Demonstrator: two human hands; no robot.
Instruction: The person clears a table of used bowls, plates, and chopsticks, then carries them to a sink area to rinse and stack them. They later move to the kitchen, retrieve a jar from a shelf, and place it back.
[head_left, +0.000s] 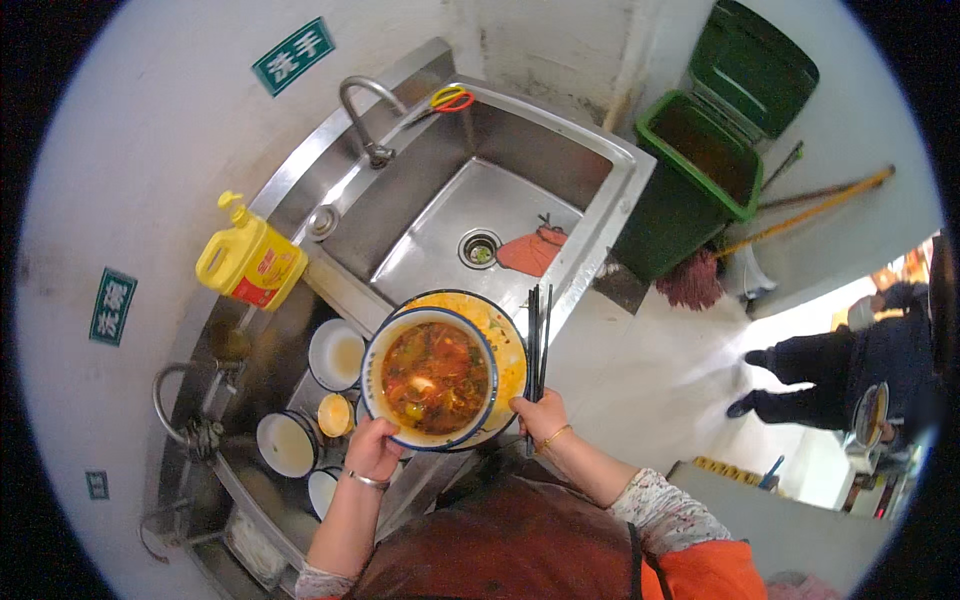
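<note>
My left hand (373, 452) grips the near rim of a blue-rimmed white bowl (430, 379) holding red soup with bits of food. Beneath the bowl is a larger dark-rimmed plate (510, 360), smeared orange. My right hand (541, 420) holds several black chopsticks (535, 341) upright in the picture, beside the plate's right edge; its thumb is at the plate. Both dishes are over the near side of a stainless steel sink (431, 225). In that basin, a red cloth-like item (532, 251) lies by the drain (480, 249), which has green scraps in it.
Used bowls (287, 444) and a small orange-stained bowl (335, 415) sit in the left basin. A yellow pump jug (251, 259), faucet (364, 120) and scissors (450, 100) line the back ledge. Right of the sink stand an open green bin (697, 157) and a mop (690, 279). A person (847, 360) carries a bowl.
</note>
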